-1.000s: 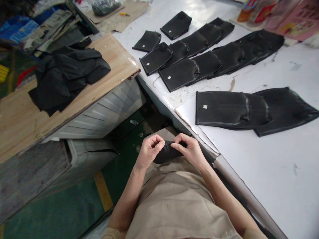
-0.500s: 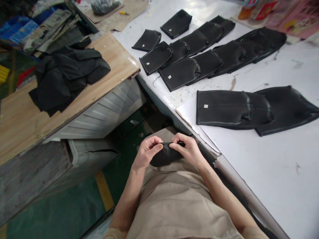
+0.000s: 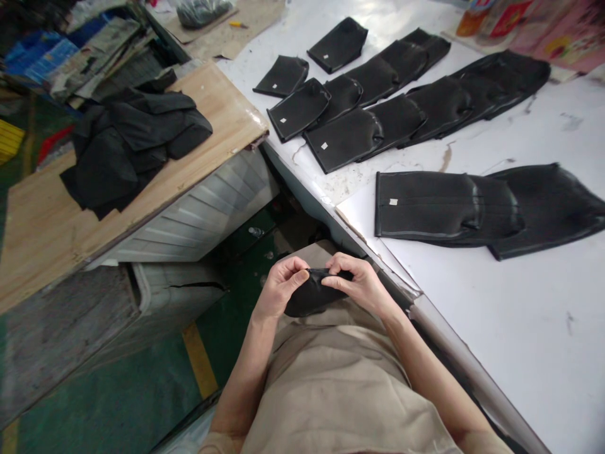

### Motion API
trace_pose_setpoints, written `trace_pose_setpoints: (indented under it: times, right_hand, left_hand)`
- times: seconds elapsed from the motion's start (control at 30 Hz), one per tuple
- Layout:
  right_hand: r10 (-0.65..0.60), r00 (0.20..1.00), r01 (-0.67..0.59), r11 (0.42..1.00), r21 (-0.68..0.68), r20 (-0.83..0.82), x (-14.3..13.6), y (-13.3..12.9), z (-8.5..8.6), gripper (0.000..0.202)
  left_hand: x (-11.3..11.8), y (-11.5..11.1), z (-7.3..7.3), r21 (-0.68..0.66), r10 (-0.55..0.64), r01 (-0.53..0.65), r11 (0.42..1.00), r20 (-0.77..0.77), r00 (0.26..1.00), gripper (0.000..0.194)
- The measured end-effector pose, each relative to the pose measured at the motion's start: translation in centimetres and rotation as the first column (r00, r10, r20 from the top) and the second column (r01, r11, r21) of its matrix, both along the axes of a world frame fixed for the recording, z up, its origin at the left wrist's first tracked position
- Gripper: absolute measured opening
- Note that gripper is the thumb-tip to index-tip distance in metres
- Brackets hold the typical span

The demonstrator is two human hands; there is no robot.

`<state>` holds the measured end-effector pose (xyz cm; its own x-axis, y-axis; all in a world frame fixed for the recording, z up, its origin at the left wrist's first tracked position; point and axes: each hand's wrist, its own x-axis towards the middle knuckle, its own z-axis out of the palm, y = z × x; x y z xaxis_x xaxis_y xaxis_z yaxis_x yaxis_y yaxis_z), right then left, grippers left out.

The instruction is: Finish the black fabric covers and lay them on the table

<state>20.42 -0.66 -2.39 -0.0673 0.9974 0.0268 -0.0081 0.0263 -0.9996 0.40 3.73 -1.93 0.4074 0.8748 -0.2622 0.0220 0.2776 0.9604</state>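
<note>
A small black piece [image 3: 307, 301] hangs between my hands, above my lap. My left hand [image 3: 282, 287] pinches its upper edge between thumb and fingers. On the same edge, a short gap to the right, my right hand [image 3: 354, 282] is closed on the piece too. Overlapping black pieces [image 3: 420, 205] lie on the white table to the right, the front one with a small white label. More rows of such black pieces [image 3: 343, 139] lie farther back. A heap of black pieces [image 3: 113, 151] rests on the wooden board at the left.
The white table [image 3: 496, 315] has its edge just right of my right forearm. On the left stands the wooden board [image 3: 51, 233] on a pale cabinet. Bottles [image 3: 505, 22] stand at the back right, and a yellow-handled tool [image 3: 238, 24] lies at the back.
The fingers of my right hand have shifted slightly on the black piece's edge. My left hand keeps its pinch. The whole view has moved a little.
</note>
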Motion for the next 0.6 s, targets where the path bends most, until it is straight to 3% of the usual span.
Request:
trace_pose_setpoints:
  times: [0.2,0.4,0.6]
  right_hand:
    - [0.041,0.996,-0.045,0.998,-0.041,-0.081,-0.3,0.2,-0.1,0.029]
    - [0.026,0.995,-0.034,0.996,-0.083,-0.092,-0.3,0.5,-0.1,0.034]
    - [-0.008,1.0,0.008,0.998,-0.056,-0.001,-0.8,0.8,-0.1,0.034]
  left_hand:
    - [0.6,-0.4,-0.2,0.024,0.056,-0.058,0.998,0.09,0.994,0.042]
    - [0.6,-0.2,-0.1,0.035,0.041,-0.044,0.998,0.076,0.996,0.042]
    - [0.0,0.0,1.6,0.07,-0.074,0.085,0.994,-0.149,0.986,0.037]
